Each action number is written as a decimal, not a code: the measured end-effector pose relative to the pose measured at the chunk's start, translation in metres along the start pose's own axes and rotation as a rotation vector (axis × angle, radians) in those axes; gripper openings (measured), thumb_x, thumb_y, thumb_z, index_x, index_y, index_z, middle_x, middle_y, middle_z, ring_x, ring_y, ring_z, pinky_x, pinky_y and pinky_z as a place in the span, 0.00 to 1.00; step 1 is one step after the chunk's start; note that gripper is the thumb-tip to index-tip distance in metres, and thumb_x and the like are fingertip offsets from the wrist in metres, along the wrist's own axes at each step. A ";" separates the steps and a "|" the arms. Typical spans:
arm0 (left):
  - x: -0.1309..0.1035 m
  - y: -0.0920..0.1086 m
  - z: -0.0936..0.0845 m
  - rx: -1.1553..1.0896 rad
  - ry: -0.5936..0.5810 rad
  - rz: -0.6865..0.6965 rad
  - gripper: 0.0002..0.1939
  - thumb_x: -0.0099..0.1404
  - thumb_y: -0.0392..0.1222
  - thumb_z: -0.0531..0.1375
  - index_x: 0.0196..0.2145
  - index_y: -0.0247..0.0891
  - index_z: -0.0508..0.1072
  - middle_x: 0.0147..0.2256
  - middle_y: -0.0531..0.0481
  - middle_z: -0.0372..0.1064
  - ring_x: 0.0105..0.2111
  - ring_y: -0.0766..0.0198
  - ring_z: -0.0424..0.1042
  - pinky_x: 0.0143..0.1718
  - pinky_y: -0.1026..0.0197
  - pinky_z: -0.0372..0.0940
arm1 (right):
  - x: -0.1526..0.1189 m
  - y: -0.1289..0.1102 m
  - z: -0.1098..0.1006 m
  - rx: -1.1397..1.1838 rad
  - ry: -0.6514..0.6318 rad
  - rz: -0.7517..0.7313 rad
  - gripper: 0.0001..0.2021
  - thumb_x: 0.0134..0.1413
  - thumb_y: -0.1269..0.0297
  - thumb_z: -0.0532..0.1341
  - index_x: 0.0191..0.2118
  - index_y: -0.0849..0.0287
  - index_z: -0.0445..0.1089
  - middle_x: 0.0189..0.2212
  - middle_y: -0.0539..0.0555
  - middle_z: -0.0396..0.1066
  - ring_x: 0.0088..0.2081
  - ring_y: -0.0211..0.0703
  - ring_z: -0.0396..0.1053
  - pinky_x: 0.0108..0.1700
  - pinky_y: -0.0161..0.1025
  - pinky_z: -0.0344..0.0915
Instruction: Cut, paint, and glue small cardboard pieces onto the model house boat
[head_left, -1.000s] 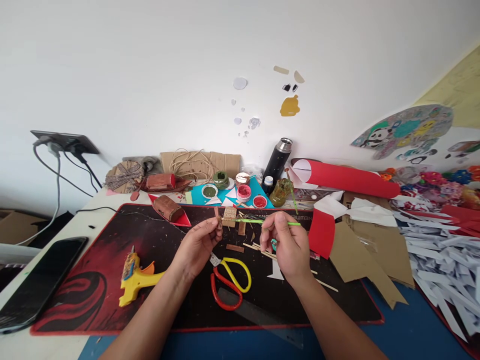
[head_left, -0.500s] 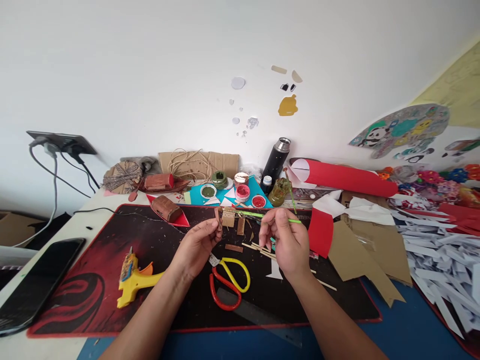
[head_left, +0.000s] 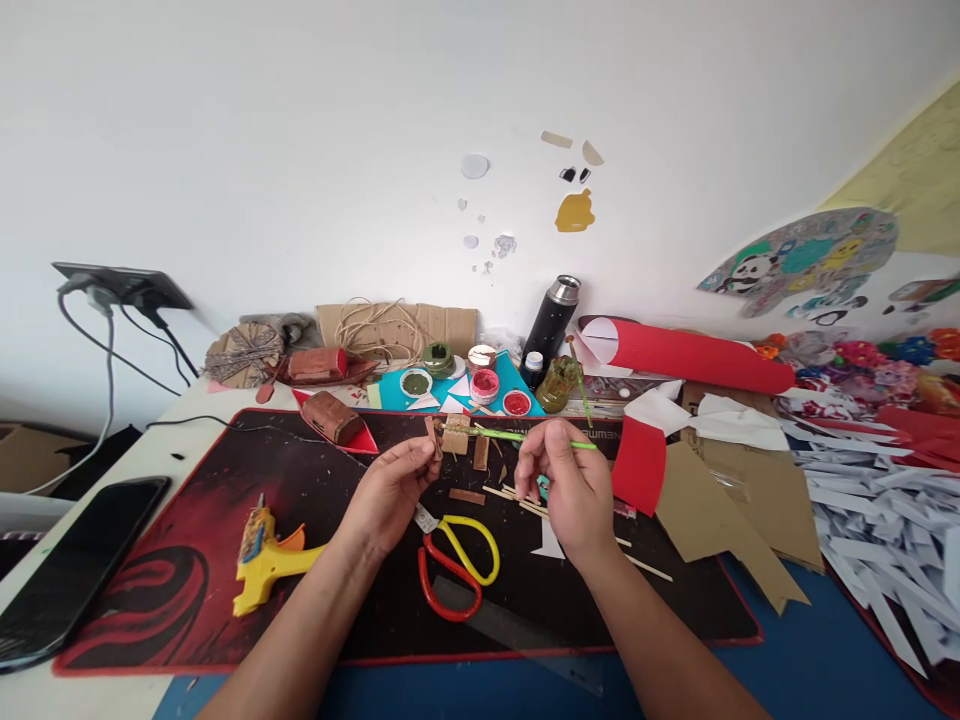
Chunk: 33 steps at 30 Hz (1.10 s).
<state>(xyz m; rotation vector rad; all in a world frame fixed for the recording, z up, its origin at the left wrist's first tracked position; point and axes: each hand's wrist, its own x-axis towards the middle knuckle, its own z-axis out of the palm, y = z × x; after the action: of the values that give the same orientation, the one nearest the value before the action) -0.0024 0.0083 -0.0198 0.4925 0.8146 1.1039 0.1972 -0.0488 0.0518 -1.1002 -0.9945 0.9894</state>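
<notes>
My left hand (head_left: 397,485) pinches a small brown cardboard piece (head_left: 432,436) upright between thumb and fingers. In my right hand (head_left: 568,485) is a green-handled paintbrush (head_left: 491,434), held level with its bristles pointing left, at or very near the piece; whether they touch I cannot tell. Below the brush, on the mat, lie small brown strips (head_left: 466,496) and thin wooden sticks (head_left: 536,508). Scissors (head_left: 459,565) with one red and one yellow handle rest between my forearms.
A yellow glue gun (head_left: 270,562) lies left on the black mat (head_left: 360,630). Behind are paint pots (head_left: 484,386), a murky jar (head_left: 559,386), a black flask (head_left: 553,320) and a brown-and-red model boat (head_left: 335,420). Cardboard (head_left: 720,505) and white paper strips (head_left: 862,560) lie right.
The paintbrush has shifted slightly left and down, its bristles now by the brown piece. My left hand has barely moved and keeps its pinch.
</notes>
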 end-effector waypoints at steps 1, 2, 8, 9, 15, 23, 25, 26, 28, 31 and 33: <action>0.000 0.000 0.000 -0.001 0.012 0.001 0.16 0.48 0.41 0.81 0.30 0.32 0.84 0.29 0.48 0.77 0.29 0.68 0.72 0.33 0.67 0.70 | -0.001 0.000 -0.001 -0.007 -0.007 -0.002 0.28 0.66 0.34 0.63 0.31 0.57 0.70 0.19 0.48 0.68 0.17 0.37 0.68 0.18 0.32 0.57; 0.001 0.000 0.000 -0.002 0.025 0.002 0.16 0.47 0.42 0.82 0.30 0.33 0.84 0.29 0.49 0.77 0.28 0.68 0.72 0.33 0.67 0.70 | -0.001 0.001 -0.002 -0.012 -0.013 -0.005 0.28 0.67 0.34 0.62 0.30 0.57 0.70 0.18 0.48 0.68 0.17 0.37 0.68 0.18 0.32 0.57; 0.000 0.001 0.004 0.019 0.092 0.019 0.23 0.39 0.46 0.85 0.30 0.34 0.85 0.29 0.50 0.78 0.29 0.69 0.72 0.34 0.68 0.69 | -0.003 0.001 -0.004 -0.003 0.008 -0.027 0.28 0.67 0.35 0.62 0.30 0.57 0.70 0.18 0.48 0.68 0.17 0.38 0.68 0.18 0.32 0.57; 0.000 0.001 0.004 0.030 0.094 0.020 0.24 0.37 0.47 0.85 0.29 0.34 0.85 0.28 0.50 0.78 0.29 0.69 0.72 0.34 0.68 0.69 | -0.003 0.001 -0.003 0.002 0.008 -0.027 0.28 0.67 0.35 0.62 0.31 0.57 0.71 0.18 0.48 0.68 0.17 0.38 0.68 0.18 0.32 0.57; 0.000 0.002 0.006 0.079 0.120 0.028 0.26 0.33 0.50 0.86 0.27 0.35 0.85 0.27 0.50 0.77 0.29 0.69 0.71 0.33 0.68 0.67 | -0.004 0.003 -0.004 0.005 -0.012 -0.013 0.28 0.67 0.35 0.63 0.30 0.57 0.70 0.18 0.48 0.67 0.17 0.37 0.67 0.18 0.32 0.56; -0.001 0.000 0.006 0.165 0.111 0.085 0.25 0.35 0.52 0.86 0.28 0.35 0.86 0.28 0.48 0.79 0.29 0.67 0.71 0.34 0.65 0.66 | -0.002 0.002 -0.002 0.021 -0.004 -0.020 0.27 0.66 0.35 0.64 0.31 0.57 0.71 0.19 0.48 0.69 0.17 0.37 0.68 0.18 0.32 0.57; 0.000 0.000 0.005 0.170 0.125 0.092 0.25 0.35 0.52 0.85 0.28 0.36 0.86 0.28 0.48 0.80 0.30 0.66 0.71 0.35 0.64 0.65 | -0.003 0.003 -0.003 0.011 -0.019 -0.018 0.28 0.67 0.35 0.63 0.30 0.57 0.71 0.18 0.48 0.68 0.17 0.37 0.68 0.18 0.32 0.56; 0.001 0.000 0.005 0.171 0.136 0.092 0.25 0.34 0.52 0.85 0.28 0.36 0.86 0.28 0.48 0.80 0.30 0.66 0.71 0.35 0.64 0.65 | -0.003 0.003 -0.003 0.009 -0.021 -0.024 0.28 0.68 0.35 0.62 0.30 0.57 0.70 0.18 0.47 0.67 0.17 0.37 0.68 0.18 0.32 0.56; 0.002 -0.001 0.004 0.171 0.153 0.090 0.26 0.33 0.52 0.85 0.28 0.36 0.86 0.28 0.48 0.80 0.30 0.66 0.70 0.35 0.63 0.65 | -0.004 0.003 -0.004 0.015 -0.015 -0.038 0.29 0.68 0.35 0.62 0.29 0.57 0.70 0.17 0.47 0.65 0.16 0.37 0.68 0.18 0.31 0.56; 0.003 -0.002 0.003 0.184 0.155 0.094 0.26 0.33 0.52 0.85 0.28 0.36 0.87 0.29 0.47 0.80 0.29 0.66 0.70 0.35 0.63 0.65 | -0.004 0.002 -0.004 0.035 0.001 -0.043 0.28 0.67 0.36 0.64 0.29 0.58 0.70 0.17 0.46 0.65 0.16 0.36 0.68 0.18 0.31 0.57; 0.003 -0.002 0.003 0.188 0.152 0.100 0.26 0.33 0.52 0.85 0.29 0.36 0.87 0.29 0.47 0.80 0.30 0.66 0.70 0.36 0.63 0.65 | -0.004 0.002 -0.004 0.037 0.001 -0.035 0.27 0.67 0.36 0.64 0.30 0.58 0.71 0.18 0.47 0.67 0.17 0.36 0.68 0.18 0.31 0.57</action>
<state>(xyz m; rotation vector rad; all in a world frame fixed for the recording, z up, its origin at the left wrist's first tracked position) 0.0016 0.0107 -0.0209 0.6174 1.0421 1.1734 0.1999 -0.0527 0.0484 -1.0496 -0.9877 0.9752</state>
